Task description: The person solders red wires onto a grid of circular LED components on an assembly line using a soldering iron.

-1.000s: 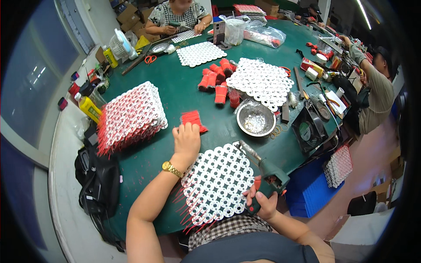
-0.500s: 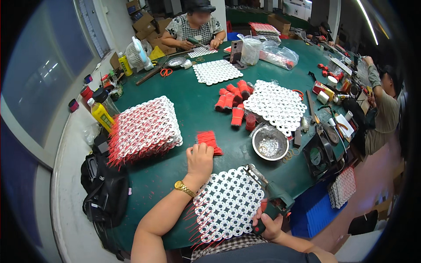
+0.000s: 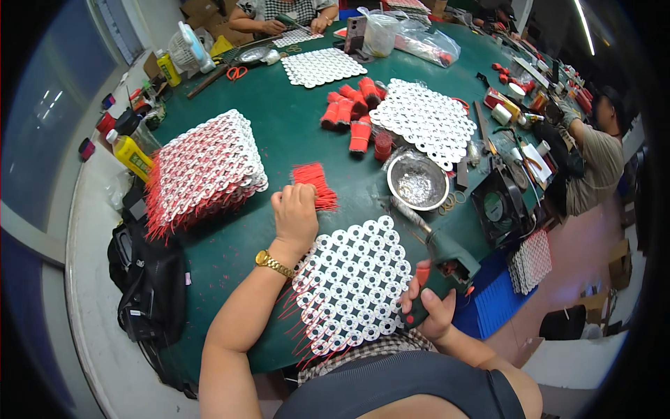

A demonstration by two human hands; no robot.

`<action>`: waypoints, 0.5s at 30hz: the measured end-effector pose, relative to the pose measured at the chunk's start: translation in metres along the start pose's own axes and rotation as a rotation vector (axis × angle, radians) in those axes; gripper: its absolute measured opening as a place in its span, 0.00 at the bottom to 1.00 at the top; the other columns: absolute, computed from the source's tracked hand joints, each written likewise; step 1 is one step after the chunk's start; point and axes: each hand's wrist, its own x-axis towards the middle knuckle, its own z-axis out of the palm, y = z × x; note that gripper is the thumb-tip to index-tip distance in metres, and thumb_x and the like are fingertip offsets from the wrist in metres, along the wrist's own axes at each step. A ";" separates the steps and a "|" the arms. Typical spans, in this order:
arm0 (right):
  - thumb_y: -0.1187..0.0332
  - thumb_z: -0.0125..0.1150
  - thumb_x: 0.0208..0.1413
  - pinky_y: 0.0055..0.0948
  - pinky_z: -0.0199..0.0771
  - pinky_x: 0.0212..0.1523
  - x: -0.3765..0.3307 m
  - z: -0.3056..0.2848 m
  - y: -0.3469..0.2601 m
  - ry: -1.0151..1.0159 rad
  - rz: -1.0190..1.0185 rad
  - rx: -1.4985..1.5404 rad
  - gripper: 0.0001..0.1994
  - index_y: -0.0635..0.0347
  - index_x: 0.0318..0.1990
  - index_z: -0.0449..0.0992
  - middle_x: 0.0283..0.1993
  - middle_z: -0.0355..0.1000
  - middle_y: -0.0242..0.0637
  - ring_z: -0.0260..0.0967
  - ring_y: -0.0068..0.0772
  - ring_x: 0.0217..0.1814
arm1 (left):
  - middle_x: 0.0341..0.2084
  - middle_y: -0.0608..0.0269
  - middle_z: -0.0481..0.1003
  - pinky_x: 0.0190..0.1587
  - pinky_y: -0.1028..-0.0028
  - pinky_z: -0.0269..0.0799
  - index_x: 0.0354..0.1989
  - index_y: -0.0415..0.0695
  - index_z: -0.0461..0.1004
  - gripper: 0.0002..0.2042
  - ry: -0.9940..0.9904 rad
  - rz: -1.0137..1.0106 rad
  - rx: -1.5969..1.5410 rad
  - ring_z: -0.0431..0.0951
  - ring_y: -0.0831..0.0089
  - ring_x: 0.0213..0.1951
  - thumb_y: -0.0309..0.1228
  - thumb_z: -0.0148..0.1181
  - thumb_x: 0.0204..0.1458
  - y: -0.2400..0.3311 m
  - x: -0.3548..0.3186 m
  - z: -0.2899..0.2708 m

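Note:
My left hand [image 3: 296,218], with a gold watch on its wrist, reaches to the near-left edge of a small pile of red wires [image 3: 315,187]. Its fingers are bent and pressed together; what they pinch, if anything, is hidden. My right hand [image 3: 434,311] grips a green soldering gun [image 3: 447,255] by its handle, the tip angled toward the far left. Between my hands lies a white panel of joined round circuit boards [image 3: 356,279], with red wires [image 3: 301,322] sticking out along its left side.
A tall stack of wired panels [image 3: 209,164] stands left. Bundled red wires [image 3: 359,136], another white panel [image 3: 426,119] and a metal bowl [image 3: 419,180] sit beyond. A black fan [image 3: 497,202] stands right, a black bag [image 3: 150,279] left. Co-workers sit opposite and at right.
The view has tilted, so the table's things sit higher and further left. My left hand stays by the red wire pile. The soldering gun's tip has moved off the panel's far corner.

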 end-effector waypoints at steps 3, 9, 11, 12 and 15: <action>0.67 0.57 0.56 0.29 0.72 0.36 0.011 -0.008 -0.015 -0.078 -0.021 -0.030 0.26 0.64 0.60 0.57 0.35 0.66 0.39 0.69 0.29 0.30 | 0.29 0.60 0.69 0.42 0.64 0.62 0.35 0.44 0.66 0.05 -0.033 -0.033 -0.041 0.71 0.59 0.35 0.22 0.53 0.51 0.003 0.001 -0.002; 0.67 0.59 0.51 0.33 0.75 0.37 0.034 -0.008 -0.050 -0.124 0.020 0.012 0.29 0.66 0.60 0.58 0.31 0.65 0.39 0.69 0.30 0.24 | 0.33 0.50 0.69 0.33 0.56 0.68 0.38 0.41 0.66 0.03 -0.014 -0.039 -0.319 0.72 0.48 0.32 0.23 0.49 0.56 0.009 0.000 -0.001; 0.67 0.54 0.51 0.35 0.74 0.34 0.037 -0.003 -0.054 -0.156 0.043 0.178 0.26 0.64 0.58 0.59 0.29 0.63 0.37 0.67 0.29 0.21 | 0.33 0.49 0.69 0.34 0.55 0.69 0.39 0.41 0.66 0.04 -0.027 -0.048 -0.325 0.72 0.47 0.32 0.23 0.49 0.56 0.007 -0.002 -0.006; 0.67 0.52 0.50 0.35 0.73 0.32 0.040 -0.003 -0.054 -0.185 0.041 0.284 0.25 0.63 0.57 0.60 0.28 0.62 0.36 0.66 0.28 0.20 | 0.34 0.48 0.68 0.35 0.55 0.69 0.39 0.41 0.66 0.04 -0.034 -0.062 -0.327 0.72 0.45 0.33 0.23 0.49 0.57 0.006 -0.001 -0.007; 0.67 0.50 0.50 0.33 0.71 0.28 0.040 -0.007 -0.047 -0.241 0.183 0.729 0.23 0.60 0.56 0.61 0.27 0.61 0.32 0.64 0.24 0.18 | 0.32 0.53 0.69 0.34 0.60 0.68 0.38 0.43 0.68 0.04 -0.024 0.001 -0.263 0.72 0.51 0.32 0.24 0.52 0.55 0.004 -0.003 -0.009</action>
